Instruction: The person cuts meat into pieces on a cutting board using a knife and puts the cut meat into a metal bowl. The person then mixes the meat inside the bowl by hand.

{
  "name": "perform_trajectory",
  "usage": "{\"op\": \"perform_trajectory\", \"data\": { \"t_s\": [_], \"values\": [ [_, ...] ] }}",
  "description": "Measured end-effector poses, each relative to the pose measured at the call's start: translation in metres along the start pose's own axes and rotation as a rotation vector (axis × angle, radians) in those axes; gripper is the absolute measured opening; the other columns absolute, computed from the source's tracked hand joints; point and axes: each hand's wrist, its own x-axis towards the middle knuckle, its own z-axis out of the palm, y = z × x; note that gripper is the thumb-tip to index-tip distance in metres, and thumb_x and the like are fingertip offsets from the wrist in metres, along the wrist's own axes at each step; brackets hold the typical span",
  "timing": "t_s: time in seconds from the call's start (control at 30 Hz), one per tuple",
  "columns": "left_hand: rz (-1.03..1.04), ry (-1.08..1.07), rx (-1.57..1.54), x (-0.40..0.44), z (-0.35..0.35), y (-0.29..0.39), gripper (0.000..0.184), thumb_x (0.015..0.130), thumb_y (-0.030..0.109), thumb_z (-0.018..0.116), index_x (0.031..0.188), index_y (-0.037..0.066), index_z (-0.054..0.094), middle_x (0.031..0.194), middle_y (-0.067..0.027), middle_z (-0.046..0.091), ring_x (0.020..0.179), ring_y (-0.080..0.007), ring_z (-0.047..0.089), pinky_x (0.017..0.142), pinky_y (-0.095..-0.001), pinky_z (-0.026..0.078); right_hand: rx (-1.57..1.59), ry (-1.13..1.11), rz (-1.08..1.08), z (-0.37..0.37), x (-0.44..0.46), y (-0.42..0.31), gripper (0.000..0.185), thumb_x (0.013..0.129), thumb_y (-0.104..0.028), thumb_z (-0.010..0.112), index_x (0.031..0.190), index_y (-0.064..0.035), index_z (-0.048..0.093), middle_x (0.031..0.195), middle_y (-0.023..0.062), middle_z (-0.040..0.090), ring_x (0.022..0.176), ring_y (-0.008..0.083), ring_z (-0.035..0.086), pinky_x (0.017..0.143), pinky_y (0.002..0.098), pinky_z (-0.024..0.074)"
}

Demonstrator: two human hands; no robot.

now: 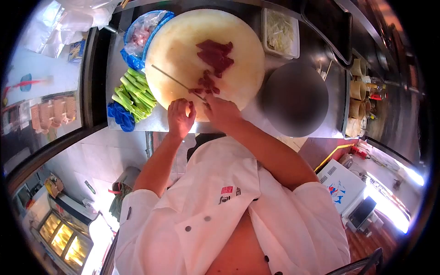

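My right hand (223, 112) is wrapped round the handle of a knife (170, 78). Its thin blade is seen edge-on, slanting up and left over the round cutting board (165, 34). Small cut pieces of dark red meat (208, 83) lie just beyond the blade, some beside my right fingers. Farther up the board rests a larger slab of red meat (215, 56). My left hand (180, 117) is at the board's near edge, left of the knife hand. Its fingers are curled in, and I see nothing in them.
Left of the board lie green vegetable stalks (135, 94) and a blue bag (121, 117). A blue-rimmed, bag-lined bowl (145, 34) touches the board's upper left. At right stand a white tub of pale shreds (280, 34) and a blurred dark round area (295, 100).
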Motion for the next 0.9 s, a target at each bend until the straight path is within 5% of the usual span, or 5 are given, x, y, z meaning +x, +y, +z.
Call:
{"op": "perform_trajectory", "data": {
  "t_s": [0.17,0.33,0.37,0.57,0.9],
  "values": [
    [-0.298,-0.074,-0.04,0.009,-0.005,0.003,0.024,0.086,0.003,0.072,0.107,0.003,0.061,0.095,-0.0145,0.067,0.09,-0.0359,0.067,0.084,-0.0457,0.055,0.054,0.114,0.108,-0.044,-0.03,0.021,0.029,0.104,-0.03,0.06,0.119,-0.0055,0.056,0.087,0.0245,0.071,0.083,0.0479,0.071,0.07,0.0564,0.0568],
    [-0.408,-0.163,-0.333,0.038,0.012,0.013,0.055,0.088,0.006,0.073,0.138,-0.002,0.053,0.115,-0.0204,0.063,0.105,-0.0362,0.066,0.091,-0.0434,0.056,0.052,0.219,0.293,-0.082,-0.074,0.03,0.026,0.103,-0.027,0.064,0.112,-0.0027,0.058,0.086,0.0267,0.07,0.084,0.0499,0.07,0.07,0.0563,0.0554],
    [-0.407,-0.228,-0.4,0.045,0.01,0.02,0.064,0.087,0.009,0.076,0.144,-0.001,0.049,0.132,-0.0237,0.056,0.115,-0.039,0.063,0.097,-0.0464,0.055,0.022,0.288,0.269,-0.079,-0.084,0.044,0.027,0.103,-0.027,0.064,0.11,-0.0019,0.058,0.085,0.0274,0.069,0.084,0.05,0.07,0.07,0.0555,0.0548],
    [-0.107,-0.337,-0.142,0.08,0.032,0.03,0.098,0.078,0.022,0.091,0.156,-0.001,0.037,0.142,-0.0264,0.049,0.13,-0.0451,0.055,0.11,-0.0508,0.049,0.178,0.424,0.358,-0.06,-0.138,0.083,0.027,0.103,-0.026,0.065,0.112,-0.0002,0.06,0.086,0.0288,0.067,0.085,0.0488,0.069,0.071,0.0508,0.0537],
    [-0.184,-0.446,-0.105,0.111,0.051,0.06,0.072,0.081,0.023,0.083,0.144,0.006,0.052,0.141,-0.0228,0.053,0.12,-0.0458,0.059,0.1,-0.0532,0.053,0.417,0.524,0.699,-0.06,-0.2,0.111,0.026,0.105,-0.027,0.066,0.107,-0.0007,0.061,0.076,0.0136,0.064,0.069,0.0219,0.061,0.065,0.0395,0.0503]
  ]
}}
